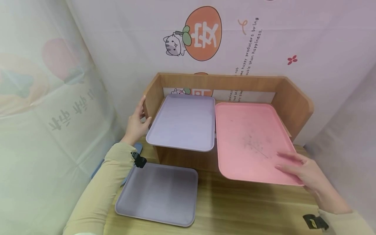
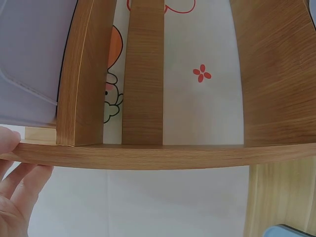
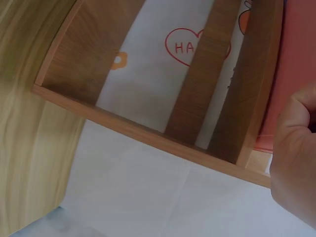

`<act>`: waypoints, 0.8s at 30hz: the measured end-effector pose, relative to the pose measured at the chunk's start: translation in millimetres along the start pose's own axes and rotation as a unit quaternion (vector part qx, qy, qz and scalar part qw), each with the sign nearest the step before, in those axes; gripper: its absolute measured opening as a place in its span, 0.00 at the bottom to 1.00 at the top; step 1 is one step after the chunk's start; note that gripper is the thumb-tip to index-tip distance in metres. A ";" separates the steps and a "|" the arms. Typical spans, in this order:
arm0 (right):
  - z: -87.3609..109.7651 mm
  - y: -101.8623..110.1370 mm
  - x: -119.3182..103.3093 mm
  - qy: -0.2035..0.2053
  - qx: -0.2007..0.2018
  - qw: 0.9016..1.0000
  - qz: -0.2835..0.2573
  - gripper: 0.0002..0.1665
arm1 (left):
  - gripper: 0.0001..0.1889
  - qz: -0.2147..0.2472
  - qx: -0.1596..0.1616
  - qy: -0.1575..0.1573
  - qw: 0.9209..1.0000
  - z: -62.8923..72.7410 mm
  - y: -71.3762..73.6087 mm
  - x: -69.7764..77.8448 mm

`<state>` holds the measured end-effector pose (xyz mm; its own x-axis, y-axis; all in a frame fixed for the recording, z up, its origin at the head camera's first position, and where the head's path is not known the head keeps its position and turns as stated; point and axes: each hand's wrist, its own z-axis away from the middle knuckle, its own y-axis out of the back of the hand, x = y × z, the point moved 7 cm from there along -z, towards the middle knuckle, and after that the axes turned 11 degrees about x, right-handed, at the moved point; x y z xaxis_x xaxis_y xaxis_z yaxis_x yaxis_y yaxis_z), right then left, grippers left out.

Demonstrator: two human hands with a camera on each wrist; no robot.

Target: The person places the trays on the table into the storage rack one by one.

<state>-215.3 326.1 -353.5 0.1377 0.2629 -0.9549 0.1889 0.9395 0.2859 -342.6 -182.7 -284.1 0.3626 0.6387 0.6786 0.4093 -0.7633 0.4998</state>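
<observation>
A small wooden shelf (image 1: 295, 106) stands on the table in the head view. My left hand (image 1: 136, 125) grips its left side panel, thumb on one side and fingers on the other; the left wrist view shows this hand (image 2: 22, 190) at the panel's edge. A lavender tray (image 1: 185, 125) lies on the upper board, beside that panel. To its right, a pink tray (image 1: 243, 130) with a faint plant print juts out past the shelf's front. My right hand (image 1: 306, 173) holds the pink tray's near right corner, fingers over its surface, thumb hidden.
A greyish-purple tray (image 1: 160, 192) lies on the wooden table (image 1: 235, 209), below and in front of the shelf's left half. Part of a blue item (image 1: 138, 148) shows behind my left forearm. Printed cloth (image 1: 132, 36) hangs behind the shelf and at both sides.
</observation>
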 end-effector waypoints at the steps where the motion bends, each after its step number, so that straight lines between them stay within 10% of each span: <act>1: 0.0 0.5 0.8 -0.002 0.000 1.000 -0.005 0.26 | 0.44 0.000 0.000 0.000 1.000 -0.1 -0.2 -0.2; 15: -18.0 1.0 -5.7 0.002 -0.011 0.999 0.030 0.21 | 0.44 0.000 0.005 -0.007 1.000 -0.2 -2.6 -3.2; 24: -30.3 -3.7 -16.8 -0.036 -0.054 0.991 -0.121 0.19 | 0.44 0.005 0.005 -0.007 1.000 -0.6 -2.5 -4.0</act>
<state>-247.8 324.8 -340.8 0.1709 0.0144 -0.9852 0.1203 0.9921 0.0353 -345.6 -183.4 -287.8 0.3777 0.6330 0.6758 0.4139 -0.7683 0.4883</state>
